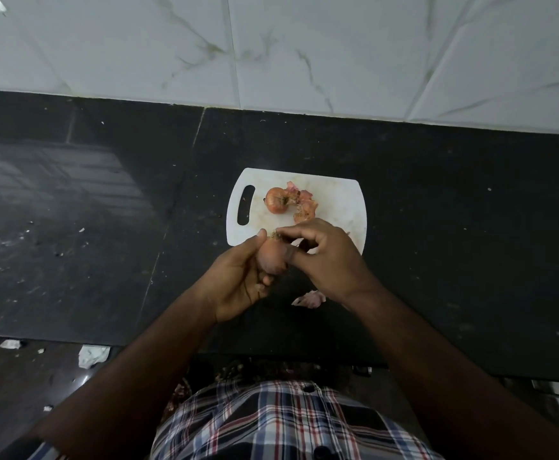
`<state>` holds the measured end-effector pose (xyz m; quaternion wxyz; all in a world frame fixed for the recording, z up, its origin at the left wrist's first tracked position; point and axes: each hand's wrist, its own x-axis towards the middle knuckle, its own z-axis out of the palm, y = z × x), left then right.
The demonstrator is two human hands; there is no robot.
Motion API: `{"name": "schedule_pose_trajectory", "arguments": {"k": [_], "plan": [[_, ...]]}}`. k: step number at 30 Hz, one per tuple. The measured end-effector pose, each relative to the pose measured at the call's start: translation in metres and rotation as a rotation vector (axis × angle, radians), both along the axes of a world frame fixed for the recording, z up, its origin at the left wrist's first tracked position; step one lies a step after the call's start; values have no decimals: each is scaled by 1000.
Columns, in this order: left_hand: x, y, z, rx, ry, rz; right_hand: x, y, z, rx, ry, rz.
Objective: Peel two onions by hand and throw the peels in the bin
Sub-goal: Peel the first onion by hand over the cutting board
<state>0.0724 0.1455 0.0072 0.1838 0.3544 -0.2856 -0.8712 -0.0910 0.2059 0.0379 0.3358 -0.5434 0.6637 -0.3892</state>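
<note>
**Head view: peel scraps may scatter off the board**

We grip a small pinkish onion (pixel 271 258) in our left hand (pixel 238 280); our right hand (pixel 324 257) pinches its dry root tuft. A hard tug could fling papery pink peels (pixel 306 202) off the white plastic cutting board (pixel 337 200), beside the second reddish onion (pixel 276 200).

no readable text, labels, numbers or signs
</note>
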Motion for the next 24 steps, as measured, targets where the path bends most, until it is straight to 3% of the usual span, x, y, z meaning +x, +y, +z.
{"name": "schedule_pose_trajectory", "arguments": {"k": [6, 10, 19, 24], "plan": [[-9, 4, 3, -138, -100, 88, 1, -3, -3, -79, -14, -84], [-12, 5, 1, -125, -120, 117, 1, -3, -2, -2, -29, -107], [-13, 3, 5, -115, -94, 70, -8, 6, -5, -10, -148, -146], [-11, 6, 7, -179, -57, 71, -7, 6, -7, -65, -94, -184]]}}
